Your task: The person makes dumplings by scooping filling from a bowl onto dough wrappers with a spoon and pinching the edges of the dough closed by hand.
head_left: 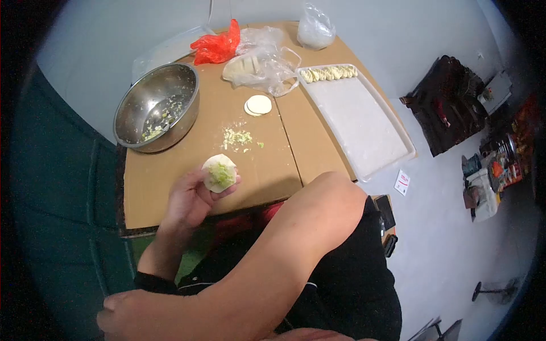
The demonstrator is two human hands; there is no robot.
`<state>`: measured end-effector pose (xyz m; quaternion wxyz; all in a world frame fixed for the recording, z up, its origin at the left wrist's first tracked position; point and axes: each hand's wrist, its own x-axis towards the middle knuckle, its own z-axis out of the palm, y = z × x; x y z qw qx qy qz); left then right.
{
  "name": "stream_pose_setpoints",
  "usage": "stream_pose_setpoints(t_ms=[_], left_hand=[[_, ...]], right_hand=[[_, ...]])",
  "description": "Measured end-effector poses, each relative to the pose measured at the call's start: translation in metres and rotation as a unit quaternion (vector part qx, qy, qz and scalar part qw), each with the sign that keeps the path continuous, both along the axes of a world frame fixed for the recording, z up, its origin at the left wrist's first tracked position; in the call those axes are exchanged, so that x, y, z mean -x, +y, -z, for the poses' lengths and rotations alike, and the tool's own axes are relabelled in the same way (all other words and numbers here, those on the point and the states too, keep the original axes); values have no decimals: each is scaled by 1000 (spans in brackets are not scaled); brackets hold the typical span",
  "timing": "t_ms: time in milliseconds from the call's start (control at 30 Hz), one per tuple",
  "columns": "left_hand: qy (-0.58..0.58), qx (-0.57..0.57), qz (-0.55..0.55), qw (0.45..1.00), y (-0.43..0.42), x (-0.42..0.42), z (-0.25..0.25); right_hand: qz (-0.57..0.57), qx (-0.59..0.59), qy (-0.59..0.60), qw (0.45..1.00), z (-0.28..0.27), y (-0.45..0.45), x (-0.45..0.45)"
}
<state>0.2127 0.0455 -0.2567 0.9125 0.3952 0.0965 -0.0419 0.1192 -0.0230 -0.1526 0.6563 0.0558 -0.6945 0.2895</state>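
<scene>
My left hand (193,196) holds a round dough wrapper (212,184) with chopped green filling (221,172) on it, over the table's near edge. My right arm crosses in front of my body, and my right hand (122,310) is bent at the lower left, by my left sleeve; its fingers are hidden. Beyond the held wrapper, loose filling crumbs (236,137) lie on the brown tabletop. Farther back are a few stacked round wrappers (259,105). A steel bowl (185,116) with bits of filling inside stands at the left.
A white tray (364,122) at the right has several shaped dumplings (329,73) along its far end. Plastic bags (250,65), one of them red (217,46), lie at the back, with another clear bag (315,31) at the far corner. A dark chair (446,102) stands right of the table.
</scene>
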Motion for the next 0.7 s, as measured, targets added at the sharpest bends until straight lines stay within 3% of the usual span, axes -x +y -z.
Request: stream_pose_setpoints(t_ms=[33, 67, 133, 167, 233, 300, 333, 367, 433, 533, 567, 600, 633, 700], left_hand=[[0, 3, 4, 1000, 0, -1, -1], [-2, -7, -2, 1000, 0, -2, -5], [-4, -18, -3, 1000, -2, -8, -8], [-6, -22, 5, 1000, -1, -11, -10], [-13, -33, 1, 999, 6, -20, -14], [-22, -58, 45, 997, 12, -30, -7], [-29, -64, 60, 996, 13, -36, -3], [-56, -67, 68, 994, 15, -43, 1], [-129, -76, 70, 986, 18, -52, 5], [-319, -125, 75, 937, 26, -66, 14], [-356, -131, 70, 922, 29, -73, 16], [-336, -109, 56, 934, 28, -78, 17], [-201, -30, 9, 979, 27, -84, 22], [-138, -38, -9, 990, 20, -93, 11]], right_hand=[[98, -18, -26, 995, -4, -7, -13], [104, -16, -26, 994, -14, -24, -27], [412, -22, -184, 892, -41, -64, -54], [412, -24, -183, 892, -44, -72, -64], [379, -3, -302, 875, -44, -77, -81], [456, 29, -275, 846, -14, -67, -100], [554, 32, -197, 808, -9, -65, -116], [565, 55, -190, 801, -1, -60, -134], [609, 130, -181, 761, 13, -55, -165], [629, 139, -201, 738, 29, -53, -203], [637, 223, -196, 712, 29, -56, -209], [639, 304, -191, 680, 30, -58, -216], [637, 304, -195, 681, 32, -58, -223], [671, 335, -181, 637, 39, -57, -238]])
